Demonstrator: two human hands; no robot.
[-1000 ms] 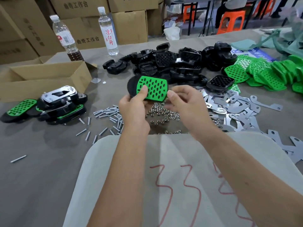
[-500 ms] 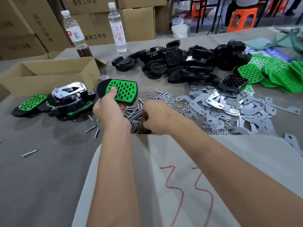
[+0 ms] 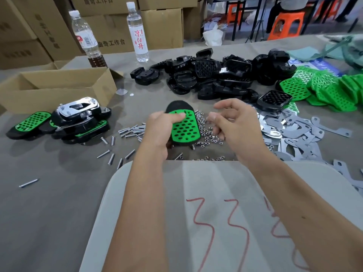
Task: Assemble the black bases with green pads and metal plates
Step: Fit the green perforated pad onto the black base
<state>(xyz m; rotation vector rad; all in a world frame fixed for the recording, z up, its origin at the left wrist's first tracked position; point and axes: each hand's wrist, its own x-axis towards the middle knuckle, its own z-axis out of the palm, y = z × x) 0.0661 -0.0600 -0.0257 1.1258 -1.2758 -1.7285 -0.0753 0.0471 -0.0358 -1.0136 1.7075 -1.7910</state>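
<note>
My left hand [image 3: 157, 130] grips the black base [image 3: 176, 107] with its green pad [image 3: 185, 127] above the worktop [image 3: 49, 203]; my right hand [image 3: 233, 122] hovers loosely curled, apparently empty; a careless tilt could drop the unfastened pad among the nuts [image 3: 208, 132].

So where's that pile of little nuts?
The nuts lie mid-table, just right of the padded base in the left hand, with the screws left and metal plates right.

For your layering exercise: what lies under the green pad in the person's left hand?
A black base sits under the green pad, showing beyond its far end. The left hand and pad cover the rest of it.
</note>
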